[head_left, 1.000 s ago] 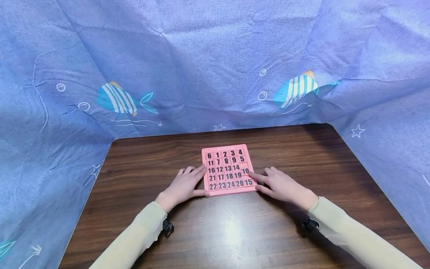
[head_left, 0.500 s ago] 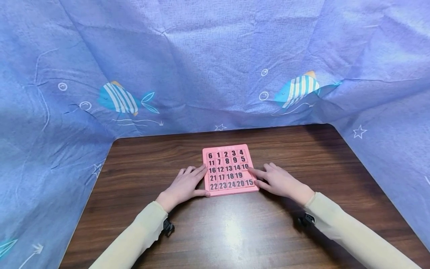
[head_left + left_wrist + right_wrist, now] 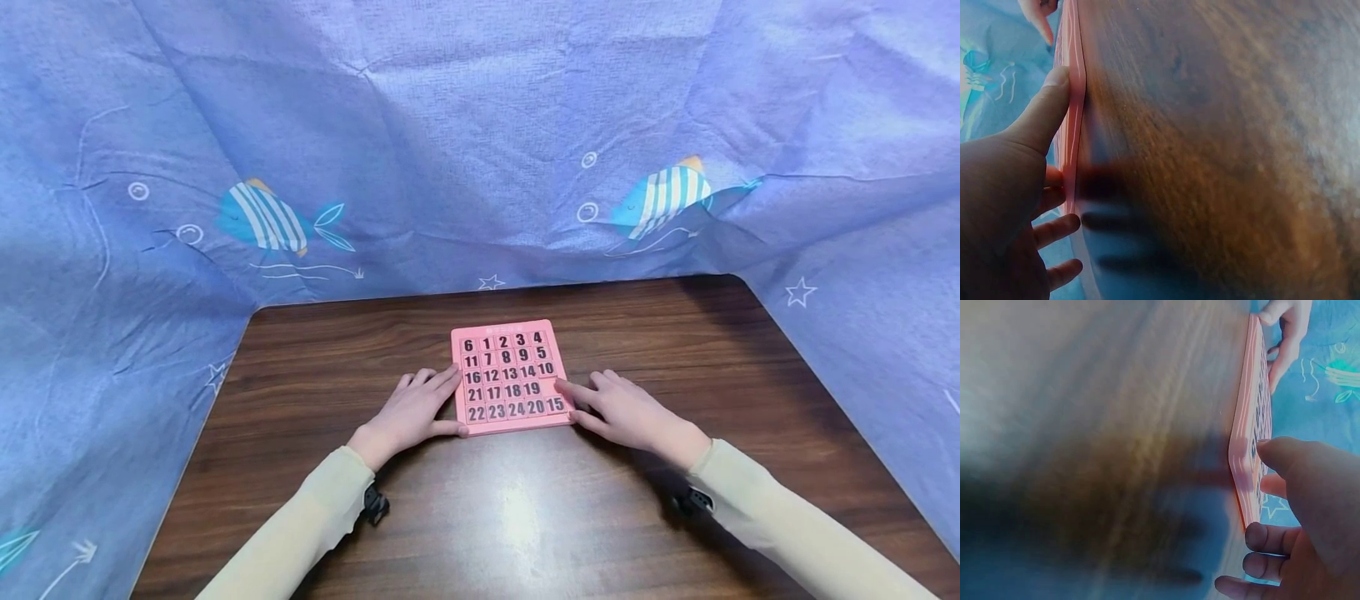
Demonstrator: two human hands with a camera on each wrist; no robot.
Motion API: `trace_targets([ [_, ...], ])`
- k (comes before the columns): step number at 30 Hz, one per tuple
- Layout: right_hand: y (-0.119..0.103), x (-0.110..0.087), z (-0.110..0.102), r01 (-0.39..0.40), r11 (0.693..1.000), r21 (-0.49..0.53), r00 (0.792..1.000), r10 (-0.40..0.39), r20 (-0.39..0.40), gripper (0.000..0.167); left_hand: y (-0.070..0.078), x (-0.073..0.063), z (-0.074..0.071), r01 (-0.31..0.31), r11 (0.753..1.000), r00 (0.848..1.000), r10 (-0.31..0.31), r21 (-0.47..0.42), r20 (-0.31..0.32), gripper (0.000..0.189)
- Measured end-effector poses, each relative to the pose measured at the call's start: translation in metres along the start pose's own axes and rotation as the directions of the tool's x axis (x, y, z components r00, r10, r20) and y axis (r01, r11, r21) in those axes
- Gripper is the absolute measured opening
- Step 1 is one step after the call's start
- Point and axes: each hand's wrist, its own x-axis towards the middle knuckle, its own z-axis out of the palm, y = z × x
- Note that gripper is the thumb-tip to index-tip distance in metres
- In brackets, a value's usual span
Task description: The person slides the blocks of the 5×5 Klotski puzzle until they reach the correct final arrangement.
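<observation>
Board (image 3: 517,424) loc.: on surface (image 3: 352,342), nearer far edge, approx. midway betw. L & R edges.
Tiles (image 3: 510,373) done (est., by asc. order): inner 9 in seq.
Tiles left (est.): outer 15 out of seq.
L hand (image 3: 408,410): fingers extended at board's L side.
R hand (image 3: 626,410): index at gap (image 3: 550,387).
Hands: apart, neither clamped.
Qty.: 1 board, 24 tiles, 1 gap, 2 hands.

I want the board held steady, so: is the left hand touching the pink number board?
Touching. The left wrist view shows the left hand with its thumb tip against the edge of the pink number board.
</observation>
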Motion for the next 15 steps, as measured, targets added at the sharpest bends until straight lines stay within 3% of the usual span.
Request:
trace_targets([
  [8,-0.013,-0.023,0.003,0.023,1.000,-0.004,1.000,-0.023,0.000,0.049,0.000,0.000,0.000,0.005,1.000,1.000,-0.005,-0.001,0.000,0.096],
  [15,-0.014,-0.028,0.003,0.031,0.999,-0.008,0.999,-0.031,-0.029,0.050,0.000,0.000,0.001,-0.002,1.000,1.000,0.002,0.009,-0.015,0.096],
])
